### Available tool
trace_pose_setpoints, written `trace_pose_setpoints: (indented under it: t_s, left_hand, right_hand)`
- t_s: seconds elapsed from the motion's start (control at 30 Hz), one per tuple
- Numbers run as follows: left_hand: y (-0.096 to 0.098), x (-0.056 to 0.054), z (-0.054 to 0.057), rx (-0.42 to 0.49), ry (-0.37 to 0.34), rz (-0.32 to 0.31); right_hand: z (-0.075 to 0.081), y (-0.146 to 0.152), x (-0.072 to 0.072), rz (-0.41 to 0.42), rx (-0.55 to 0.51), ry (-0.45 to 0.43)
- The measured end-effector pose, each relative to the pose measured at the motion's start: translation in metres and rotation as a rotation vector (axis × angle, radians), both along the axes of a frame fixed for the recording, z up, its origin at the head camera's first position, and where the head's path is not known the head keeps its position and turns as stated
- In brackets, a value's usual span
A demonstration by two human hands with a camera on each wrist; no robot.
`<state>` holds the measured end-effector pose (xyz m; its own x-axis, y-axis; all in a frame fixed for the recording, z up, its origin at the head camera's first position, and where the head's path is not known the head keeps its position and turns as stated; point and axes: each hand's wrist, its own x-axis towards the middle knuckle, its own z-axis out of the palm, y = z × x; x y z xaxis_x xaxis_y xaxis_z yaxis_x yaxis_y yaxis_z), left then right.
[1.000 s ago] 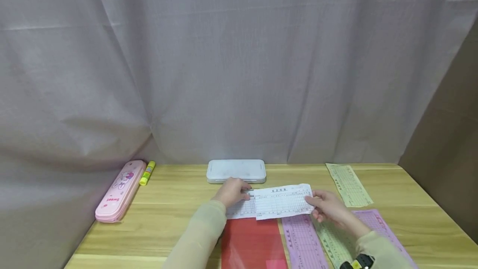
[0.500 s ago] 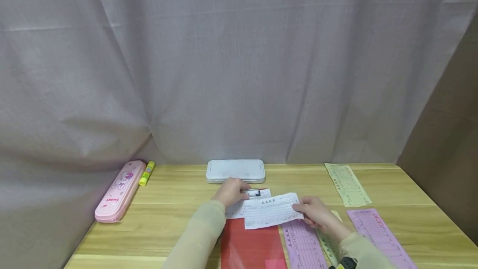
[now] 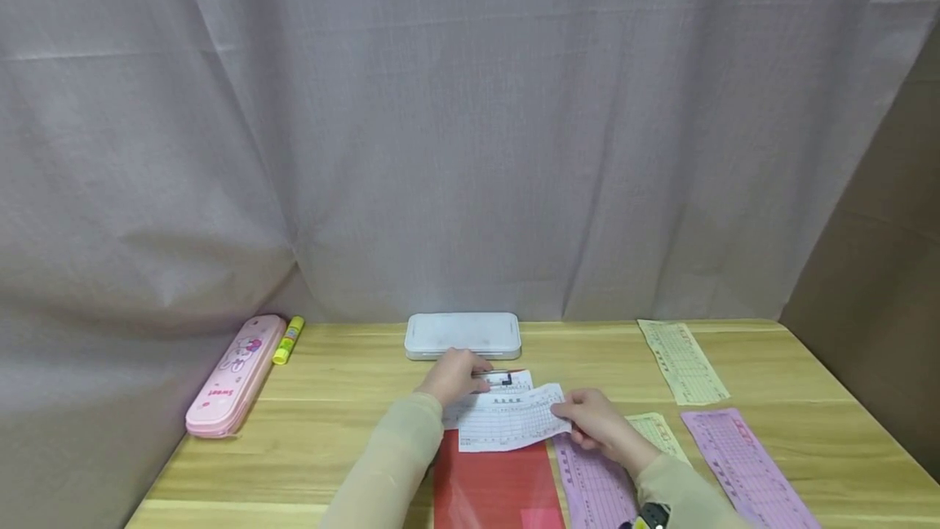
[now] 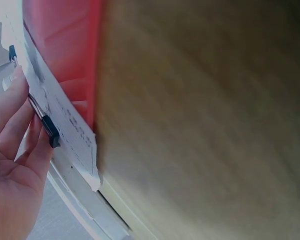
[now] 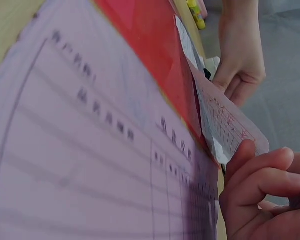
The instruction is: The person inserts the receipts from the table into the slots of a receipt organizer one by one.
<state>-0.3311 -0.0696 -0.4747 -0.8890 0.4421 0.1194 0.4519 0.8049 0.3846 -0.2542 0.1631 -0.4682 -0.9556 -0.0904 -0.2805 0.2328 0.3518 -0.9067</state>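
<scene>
In the head view my left hand (image 3: 451, 376) is at the far end of a red folder (image 3: 494, 484). Its fingers pinch a metal clip with black ends (image 4: 50, 131), seen close in the left wrist view. Another white form (image 3: 520, 380) lies on the folder by this clip. My right hand (image 3: 596, 424) grips the right edge of a loose white printed form (image 3: 507, 423) between thumb and fingers. This sheet slants over the folder, its left part overlapping the form at the clip. In the right wrist view the sheet (image 5: 230, 122) bends up toward the right fingers.
Purple forms (image 3: 749, 468) and yellow-green forms (image 3: 685, 363) lie on the right of the wooden table. One purple form (image 3: 593, 484) lies alongside the folder. A white case (image 3: 463, 335) stands behind the left hand. Far left are a pink pencil case (image 3: 237, 378) and a yellow glue stick (image 3: 289, 340).
My right hand has moved left and slightly nearer with the white form, uncovering the clip's black end and the yellow-green form at right. The left hand has stayed at the clip.
</scene>
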Motion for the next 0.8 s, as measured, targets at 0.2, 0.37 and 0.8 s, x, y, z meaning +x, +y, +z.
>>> trace_pose_setpoints:
  t_s: [0.2,0.37,0.8]
  left_hand:
    - [-0.001,0.001,0.001,0.000,0.006,-0.009]
    - [-0.001,0.001,0.002,-0.002,0.019,-0.022]
    - [0.000,0.001,0.005,0.013,-0.049,0.000]
  right_hand:
    - [-0.002,-0.014,-0.003,-0.009,-0.011,-0.010]
    - [-0.005,-0.023,-0.004,-0.016,-0.013,-0.027]
    - [-0.008,-0.041,-0.010,-0.064,-0.032,-0.038]
